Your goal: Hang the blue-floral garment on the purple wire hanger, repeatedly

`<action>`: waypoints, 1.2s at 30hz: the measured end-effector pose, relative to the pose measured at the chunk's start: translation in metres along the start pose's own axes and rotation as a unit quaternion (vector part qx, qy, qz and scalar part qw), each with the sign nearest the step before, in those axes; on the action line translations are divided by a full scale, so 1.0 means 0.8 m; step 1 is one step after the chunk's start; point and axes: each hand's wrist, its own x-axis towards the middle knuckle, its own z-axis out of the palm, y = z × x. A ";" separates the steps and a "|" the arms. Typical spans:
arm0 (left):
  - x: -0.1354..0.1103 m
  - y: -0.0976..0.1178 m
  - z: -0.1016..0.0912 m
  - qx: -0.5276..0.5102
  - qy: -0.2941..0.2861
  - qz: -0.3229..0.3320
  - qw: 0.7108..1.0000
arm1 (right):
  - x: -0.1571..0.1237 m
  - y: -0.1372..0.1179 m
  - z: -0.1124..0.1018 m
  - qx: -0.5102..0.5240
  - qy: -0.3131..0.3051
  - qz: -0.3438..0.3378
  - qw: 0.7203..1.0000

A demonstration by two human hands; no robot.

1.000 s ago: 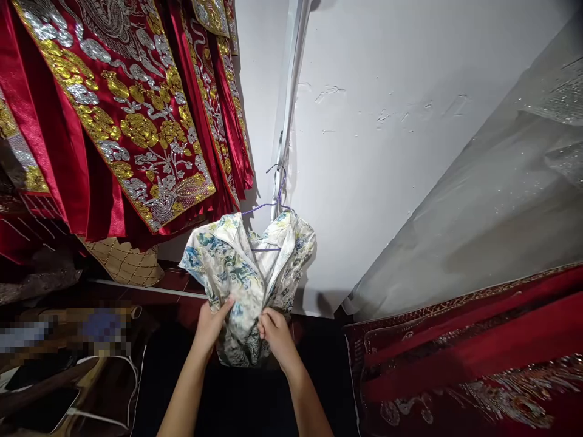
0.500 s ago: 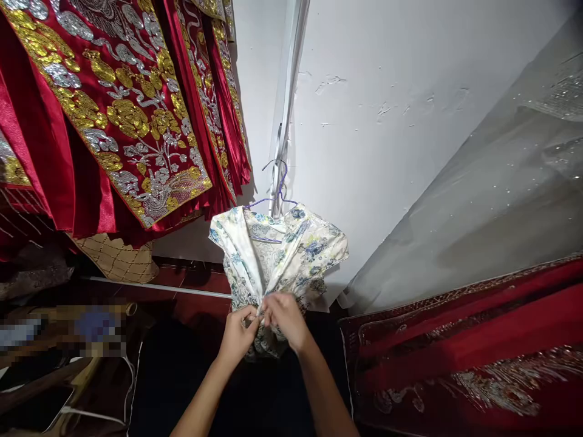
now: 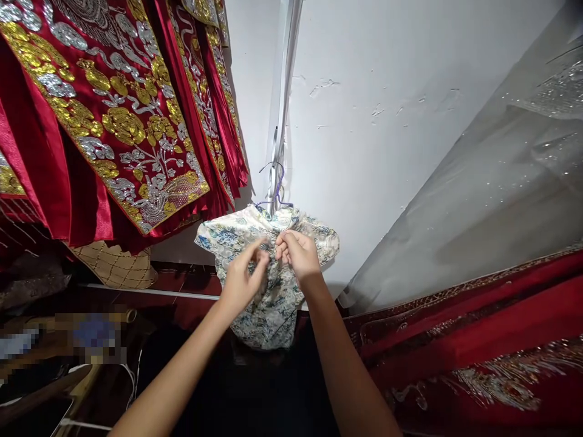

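Note:
A white blouse [image 3: 273, 315] with blue and green floral print hangs in front of me on a thin purple hanger [image 3: 280, 182]. At the upper front, just under the collar, my right hand [image 3: 298, 252] is closed in a pinch on the blouse's front edge. Beside it, in front of the chest, my left hand [image 3: 246, 273] has thumb and forefinger apart and holds nothing that I can see. The front edges now meet high near the neck. Exactly what lies between the right fingertips is hidden.
Red garments [image 3: 136, 121] with gold and silver embroidery hang at the left. A white wall [image 3: 364, 158] stands behind. Sheer sparkling fabric [image 3: 455, 212] and a red embroidered cloth [image 3: 478, 340] are on the right. A white pole [image 3: 150, 291] lies low behind the blouse.
Both hands have moved up from the blouse's waist to just below its collar. The neckline, open in a deep V before, is now drawn together. The left fingers have parted.

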 end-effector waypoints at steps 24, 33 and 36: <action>-0.093 -0.079 -0.015 -0.416 0.286 -0.365 0.782 | -0.118 0.158 -0.039 -0.154 -0.012 0.129 0.980; -0.071 0.066 -0.002 -0.237 -0.098 -0.165 0.952 | -0.105 0.120 -0.029 -0.052 -0.015 0.072 0.996; -0.068 0.068 0.013 -0.193 -0.062 -0.139 0.969 | -0.110 0.110 -0.034 0.042 -0.129 0.147 0.980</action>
